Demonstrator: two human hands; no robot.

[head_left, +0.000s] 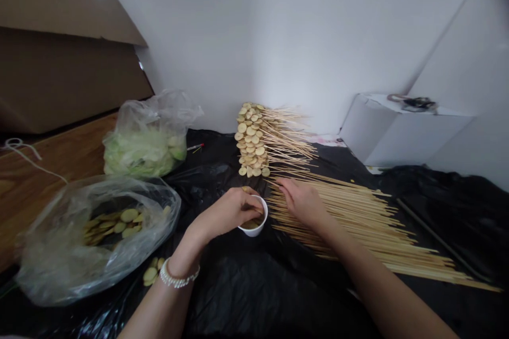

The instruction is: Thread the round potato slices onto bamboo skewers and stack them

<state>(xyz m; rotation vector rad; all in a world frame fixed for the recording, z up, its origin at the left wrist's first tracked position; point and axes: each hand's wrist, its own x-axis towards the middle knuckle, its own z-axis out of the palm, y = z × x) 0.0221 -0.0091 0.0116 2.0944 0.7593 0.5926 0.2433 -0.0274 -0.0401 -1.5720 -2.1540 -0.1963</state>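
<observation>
My left hand (230, 211), with a pearl bracelet on the wrist, reaches into a small white bowl (259, 228) of pale potato slices, its fingers pinched together over them. My right hand (300, 198) lies on a wide heap of bare bamboo skewers (369, 225), fingers curled at the near ends of the sticks. Behind the bowl rises a stack of loaded skewers (251, 140) threaded with round slices.
A clear bag with potato slices (115, 222) lies at the left, a few slices (153, 274) loose beside it. A bag of green leaves (145, 151) sits behind. Black plastic sheet (254, 286) covers the surface. Cardboard boxes (59, 63) stand far left, a white box (397, 132) far right.
</observation>
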